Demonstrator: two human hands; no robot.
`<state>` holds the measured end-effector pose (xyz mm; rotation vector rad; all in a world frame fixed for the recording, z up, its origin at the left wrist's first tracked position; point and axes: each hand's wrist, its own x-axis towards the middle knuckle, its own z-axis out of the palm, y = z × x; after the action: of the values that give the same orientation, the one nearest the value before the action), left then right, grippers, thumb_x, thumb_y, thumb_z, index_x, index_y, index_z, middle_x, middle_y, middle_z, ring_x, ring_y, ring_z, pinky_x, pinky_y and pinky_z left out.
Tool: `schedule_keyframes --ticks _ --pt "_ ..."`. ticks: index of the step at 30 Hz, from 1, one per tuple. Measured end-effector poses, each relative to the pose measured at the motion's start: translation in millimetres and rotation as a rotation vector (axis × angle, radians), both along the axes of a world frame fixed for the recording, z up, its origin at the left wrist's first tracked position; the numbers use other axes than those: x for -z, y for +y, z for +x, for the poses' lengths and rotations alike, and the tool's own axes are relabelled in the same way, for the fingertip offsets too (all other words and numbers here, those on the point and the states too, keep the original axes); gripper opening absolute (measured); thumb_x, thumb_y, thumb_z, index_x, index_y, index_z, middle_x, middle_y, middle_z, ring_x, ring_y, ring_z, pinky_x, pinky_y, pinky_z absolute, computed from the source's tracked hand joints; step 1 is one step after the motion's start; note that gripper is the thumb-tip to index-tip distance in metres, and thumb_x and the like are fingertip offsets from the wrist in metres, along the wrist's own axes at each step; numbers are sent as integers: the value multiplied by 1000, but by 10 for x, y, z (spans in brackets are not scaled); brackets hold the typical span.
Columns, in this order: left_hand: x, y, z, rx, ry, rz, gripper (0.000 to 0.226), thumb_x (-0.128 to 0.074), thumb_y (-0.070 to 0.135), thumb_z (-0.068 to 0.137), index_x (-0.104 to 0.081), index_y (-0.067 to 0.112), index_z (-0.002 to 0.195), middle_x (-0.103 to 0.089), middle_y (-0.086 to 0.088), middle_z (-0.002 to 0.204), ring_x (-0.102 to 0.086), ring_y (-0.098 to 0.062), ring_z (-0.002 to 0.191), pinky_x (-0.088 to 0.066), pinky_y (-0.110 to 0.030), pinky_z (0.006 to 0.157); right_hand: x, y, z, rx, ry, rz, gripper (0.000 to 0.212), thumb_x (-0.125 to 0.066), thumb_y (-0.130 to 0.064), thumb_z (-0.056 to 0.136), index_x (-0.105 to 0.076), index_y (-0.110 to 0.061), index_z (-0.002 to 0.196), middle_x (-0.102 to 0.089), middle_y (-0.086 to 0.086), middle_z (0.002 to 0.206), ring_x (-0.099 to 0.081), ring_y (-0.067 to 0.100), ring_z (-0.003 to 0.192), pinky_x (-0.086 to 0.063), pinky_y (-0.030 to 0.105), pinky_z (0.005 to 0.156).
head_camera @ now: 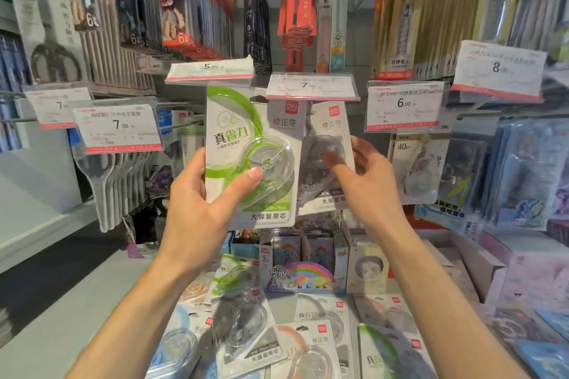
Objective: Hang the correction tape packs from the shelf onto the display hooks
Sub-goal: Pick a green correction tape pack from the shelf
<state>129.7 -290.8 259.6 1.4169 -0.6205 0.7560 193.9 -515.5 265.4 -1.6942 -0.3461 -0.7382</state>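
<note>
L hand [197,212] grips green deli pack [251,157], "修正带", "真省力", raised under 5.00 tag [212,71]. R hand [366,175] pinches grey deli pack [328,157] hanging below 7.90 tag [311,86]. Approx. 7 packs [246,329] on shelf below.

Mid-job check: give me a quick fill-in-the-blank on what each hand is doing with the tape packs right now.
1. The left hand holds a correction tape pack whose swirl is coloured ____.
2. The right hand grips the ____-coloured pack hanging under a price tag.
3. The price tag directly above that pack starts with the digit ____.
4. More packs lie on the shelf ____ the hands.

Missing words: green; grey; 7; below
</note>
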Motion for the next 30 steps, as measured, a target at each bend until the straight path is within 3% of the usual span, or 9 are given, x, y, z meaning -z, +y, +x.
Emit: schedule_keyframes --ticks 4,6,9,12,17,20,24,27,30 --pt "42 1 25 -12 23 12 37 -75 39 81 -68 32 117 -78 13 113 -74 -7 104 -56 -18 84 15 105 132 93 70 -49 58 -71 -55 92 -57 -24 139 -73 -6 122 -69 12 109 -55 38 94" --pt "80 10 57 -24 52 24 38 -77 40 80 -68 33 116 -78 13 113 -74 -7 105 -58 -20 86 21 115 158 107 114 -86 57 -67 -57 93 -60 -24 139 -73 -7 117 -68 13 105 -54 33 88" --pt "139 17 116 -30 82 53 35 -78 39 82 -69 37 116 -78 16 114 -74 -5 106 -58 -21 88 71 24 110 123 133 -110 38 -63 -44 100 -66 -23 132 -68 -21 96 -66 -4 92 -45 7 67" --pt "206 -6 183 -15 100 56 31 -78 33 85 -70 39 114 -78 17 112 -74 -3 104 -55 -14 84 168 -69 -50 144 63 -44 25 -63 -31 102 -67 -25 126 -68 -15 102 -63 -15 84 -44 -2 68" --pt "311 -192 300 41 162 74 34 -78 34 84 -69 33 117 -79 14 112 -75 -7 104 -58 -20 85 280 -2 -339 -42 98 -143 19 -66 -50 94 -73 -40 108 -77 -22 104 -67 -11 99 -47 2 80" --pt "330 -316 336 65 189 138 42 -77 45 80 -67 32 119 -78 13 114 -74 -9 106 -59 -30 89 321 48 -365 -172 163 -41 27 -76 -44 89 -72 -30 111 -79 -17 106 -73 0 100 -55 14 87" --pt "246 -314 408 -31 175 249 34 -71 48 87 -64 36 118 -74 17 111 -70 -4 104 -56 -27 89 354 -92 -350 -278 167 183 48 -80 -36 77 -64 -15 118 -82 -3 105 -79 13 96 -59 18 76" --pt "50 -267 443 -73 106 184 29 -67 35 93 -62 27 121 -72 15 108 -67 1 103 -51 -16 88 372 -214 -349 -218 115 217 47 -78 -37 77 -62 -17 116 -82 -4 103 -79 13 95 -58 15 73" --pt "-173 -289 395 -26 46 141 29 -65 25 95 -61 20 123 -73 7 106 -70 -8 99 -54 -24 87 389 -267 -333 -179 75 201 38 -77 -35 85 -61 -20 117 -82 -4 105 -79 12 95 -57 14 73"
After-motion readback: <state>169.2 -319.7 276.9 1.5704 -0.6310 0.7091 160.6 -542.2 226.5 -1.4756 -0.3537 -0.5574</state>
